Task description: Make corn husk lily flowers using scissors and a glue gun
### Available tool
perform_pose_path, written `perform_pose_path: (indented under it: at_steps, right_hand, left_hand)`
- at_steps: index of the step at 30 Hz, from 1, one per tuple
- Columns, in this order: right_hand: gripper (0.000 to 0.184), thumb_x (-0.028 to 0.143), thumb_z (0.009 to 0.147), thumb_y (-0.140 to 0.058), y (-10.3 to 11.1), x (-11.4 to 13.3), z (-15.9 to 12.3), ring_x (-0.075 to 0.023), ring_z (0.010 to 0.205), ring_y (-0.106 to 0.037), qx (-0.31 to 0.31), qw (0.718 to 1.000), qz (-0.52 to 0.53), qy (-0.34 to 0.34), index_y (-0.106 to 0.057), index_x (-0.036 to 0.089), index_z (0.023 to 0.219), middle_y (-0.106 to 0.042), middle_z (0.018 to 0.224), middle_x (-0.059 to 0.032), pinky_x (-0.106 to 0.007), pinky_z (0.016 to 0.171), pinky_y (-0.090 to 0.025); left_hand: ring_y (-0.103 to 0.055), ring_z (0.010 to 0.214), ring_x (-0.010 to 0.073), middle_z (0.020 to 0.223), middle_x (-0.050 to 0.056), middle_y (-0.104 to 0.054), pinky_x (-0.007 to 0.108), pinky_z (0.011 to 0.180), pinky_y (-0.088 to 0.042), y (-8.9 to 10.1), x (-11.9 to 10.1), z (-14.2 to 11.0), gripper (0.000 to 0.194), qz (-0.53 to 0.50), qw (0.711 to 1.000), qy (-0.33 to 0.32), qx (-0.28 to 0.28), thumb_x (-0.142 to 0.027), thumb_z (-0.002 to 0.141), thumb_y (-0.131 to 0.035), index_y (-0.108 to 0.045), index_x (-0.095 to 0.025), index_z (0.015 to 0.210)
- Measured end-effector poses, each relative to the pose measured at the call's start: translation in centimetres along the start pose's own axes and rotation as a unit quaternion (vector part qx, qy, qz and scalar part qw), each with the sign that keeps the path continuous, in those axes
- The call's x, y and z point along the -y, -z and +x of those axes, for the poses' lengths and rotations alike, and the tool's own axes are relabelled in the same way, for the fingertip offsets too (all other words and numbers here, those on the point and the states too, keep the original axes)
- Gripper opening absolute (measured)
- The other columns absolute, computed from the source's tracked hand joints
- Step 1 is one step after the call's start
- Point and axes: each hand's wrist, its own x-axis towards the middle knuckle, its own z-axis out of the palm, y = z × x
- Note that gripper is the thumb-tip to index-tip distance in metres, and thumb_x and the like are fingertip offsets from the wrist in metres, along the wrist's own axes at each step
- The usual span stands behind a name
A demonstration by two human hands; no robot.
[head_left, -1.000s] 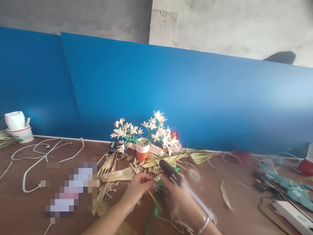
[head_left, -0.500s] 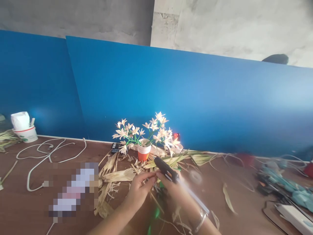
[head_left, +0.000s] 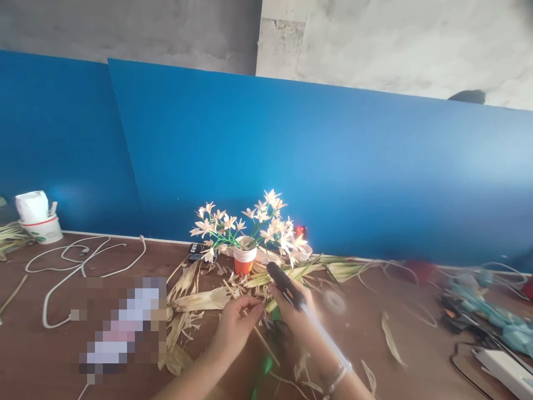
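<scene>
R hand (head_left: 295,313) grip wrapped on black glue gun (head_left: 284,283), mid-scene above worktop (head_left: 362,328). Gun's long axis diagonal: tip far-left, clear glue stick (head_left: 331,343) out back, near-right. Tip aims roughly twd paper cup (head_left: 244,263) w/ flowers (head_left: 272,222), not twd L hand (head_left: 236,325). L hand left of gun & nearer than tip, apart from it; thumb + forefinger close tog., can't tell if gripping anything.

1. The right hand (head_left: 297,311) grips a black glue gun (head_left: 285,285).
2. To its left, the left hand (head_left: 236,320) is pinched closed.
3. Farther off, pale flowers (head_left: 275,229) stand in an orange-and-white cup (head_left: 244,266).
</scene>
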Motion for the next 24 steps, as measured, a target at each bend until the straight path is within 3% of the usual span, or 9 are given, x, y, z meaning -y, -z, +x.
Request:
perform_pose_path:
  at_steps: [5,10,16,20,24]
  right_hand:
    - [0.024,0.039,0.075,-0.061,0.0,0.2,0.0,-0.0153,0.059,-0.049,-0.003,1.000,0.010,0.008,-0.059,0.017,0.067,-0.055,0.061,-0.0002,-0.024,0.055,-0.039]
    - [0.026,0.040,0.075,-0.062,-0.1,0.3,-0.1,-0.0139,0.057,-0.046,-0.002,1.000,0.016,0.015,-0.057,0.017,0.065,-0.052,0.059,0.0009,-0.023,0.053,-0.038]
    - [0.026,0.041,0.078,-0.060,0.3,0.5,-0.1,-0.0126,0.054,-0.044,0.019,1.000,0.007,0.012,-0.059,0.017,0.069,-0.050,0.059,0.0019,-0.023,0.050,-0.036]
    - [0.023,0.035,0.083,-0.054,0.8,-0.3,-0.2,-0.0144,0.061,-0.050,0.063,0.994,-0.037,0.083,-0.059,0.017,0.070,-0.055,0.068,-0.0010,-0.023,0.056,-0.039]
    - [0.022,0.028,0.080,-0.056,0.5,-0.9,-1.0,-0.0126,0.056,-0.050,0.073,0.979,-0.133,0.134,-0.054,0.018,0.060,-0.055,0.062,-0.0001,-0.022,0.053,-0.038]
  left_hand:
    - [-0.059,0.076,0.0233,0.075,0.006,-0.067,0.031,0.073,-0.041,0.4,0.2,-0.4,0.016,0.153,0.978,-0.136,-0.045,-0.028,0.080,-0.056,-0.068,-0.021,0.072]
    - [-0.058,0.074,0.0225,0.071,0.005,-0.065,0.032,0.072,-0.040,0.4,0.5,-0.4,0.017,0.208,0.958,-0.191,-0.047,-0.025,0.083,-0.053,-0.067,-0.022,0.073]
    - [-0.059,0.073,0.0201,0.071,0.003,-0.065,0.030,0.071,-0.041,0.6,1.0,0.1,0.019,0.193,0.962,-0.182,-0.061,-0.025,0.085,-0.052,-0.066,-0.020,0.073]
    - [-0.060,0.073,0.0198,0.072,0.003,-0.067,0.029,0.070,-0.042,1.1,1.2,0.9,0.021,0.183,0.968,-0.149,-0.083,-0.029,0.085,-0.051,-0.066,-0.020,0.073]
    - [-0.059,0.069,0.0194,0.068,0.001,-0.066,0.029,0.068,-0.041,1.4,1.4,1.3,0.025,0.200,0.965,-0.142,-0.095,-0.029,0.086,-0.050,-0.064,-0.020,0.068]
